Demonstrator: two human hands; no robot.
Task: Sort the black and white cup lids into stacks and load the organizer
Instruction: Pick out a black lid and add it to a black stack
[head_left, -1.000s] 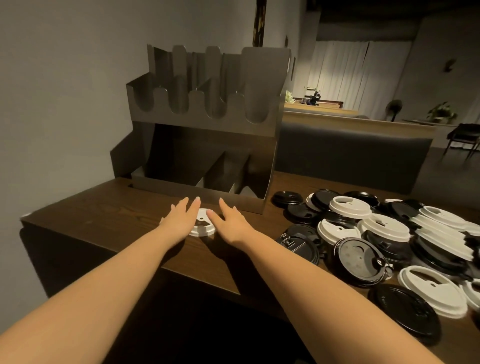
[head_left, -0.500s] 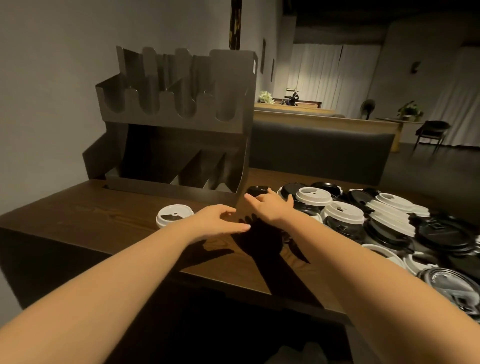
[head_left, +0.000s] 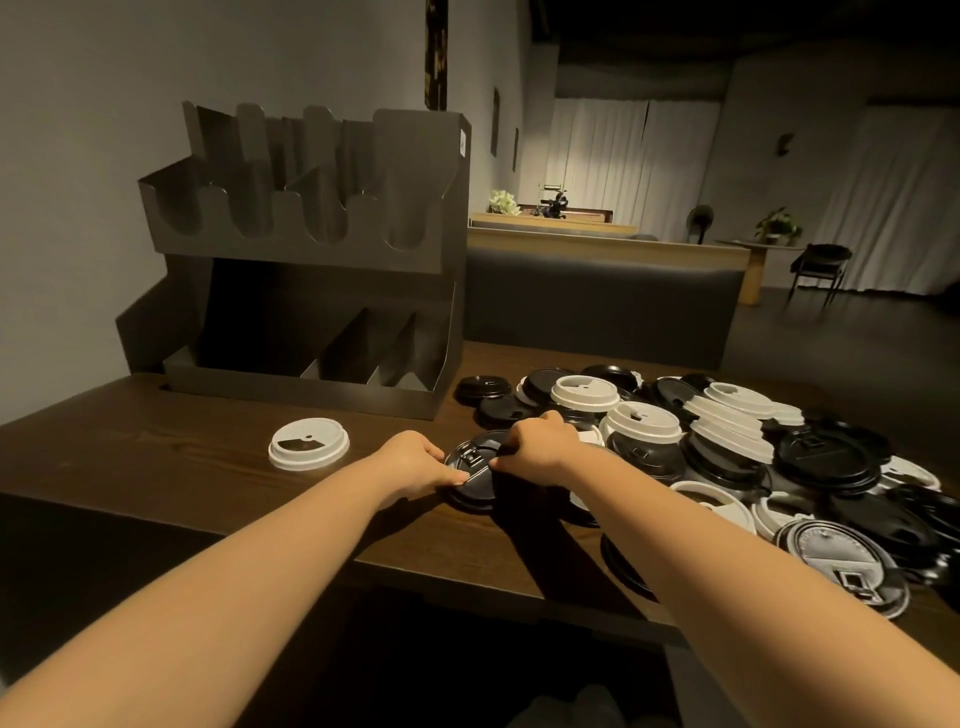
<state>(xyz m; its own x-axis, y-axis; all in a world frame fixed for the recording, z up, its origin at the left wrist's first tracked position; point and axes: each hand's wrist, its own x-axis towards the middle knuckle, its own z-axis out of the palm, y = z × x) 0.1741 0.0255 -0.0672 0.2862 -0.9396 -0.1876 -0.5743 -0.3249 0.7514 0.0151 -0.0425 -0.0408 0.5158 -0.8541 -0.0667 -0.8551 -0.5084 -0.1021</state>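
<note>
Dark wood worktop (head_left: 156, 457) carries our lids. Both grips pinch 1 glossy black lid (head_left: 475, 467): left hand (head_left: 410, 462) on its near-left rim, right hand (head_left: 540, 441) on its far-right rim. It sits at the pile's (head_left: 727, 447) left edge. 1 white lid (head_left: 308, 443) lies apart, before the organizer (head_left: 311, 260), bare wood around it.
</note>
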